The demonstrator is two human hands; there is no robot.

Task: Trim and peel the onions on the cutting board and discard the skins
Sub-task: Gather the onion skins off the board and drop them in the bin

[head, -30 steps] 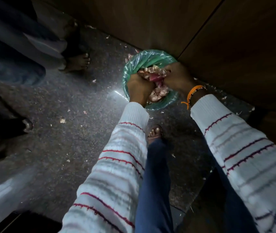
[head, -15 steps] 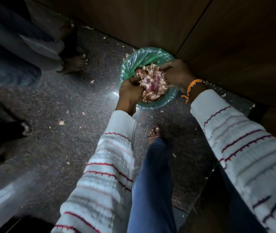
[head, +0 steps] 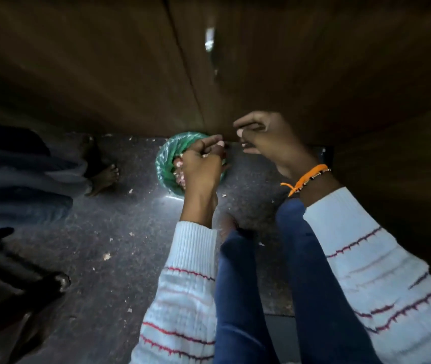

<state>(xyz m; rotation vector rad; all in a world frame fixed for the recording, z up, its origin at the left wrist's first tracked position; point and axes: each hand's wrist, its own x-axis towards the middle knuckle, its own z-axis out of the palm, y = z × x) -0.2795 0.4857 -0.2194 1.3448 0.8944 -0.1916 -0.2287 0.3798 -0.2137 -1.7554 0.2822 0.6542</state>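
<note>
A small bin lined with a green plastic bag (head: 164,164) stands on the dark floor against the wooden cabinet. Pinkish onion skins (head: 179,177) lie inside it. My left hand (head: 202,165) hovers over the bin's right half with its fingers curled in; a few pale skin scraps cling near the knuckles. My right hand (head: 267,143) is higher and to the right, in front of the cabinet door, fingers loosely curved with nothing in them. No onion, knife or cutting board is in view.
Dark wooden cabinet doors (head: 261,61) fill the top. Another person's bare foot (head: 104,177) is left of the bin, and a dark shoe (head: 59,279) lies lower left. Skin scraps (head: 106,256) dot the floor. My blue-trousered legs (head: 240,298) stand below the hands.
Both hands have lifted out of the skin pile in the bin and moved apart. The view has tilted up toward the cabinet.
</note>
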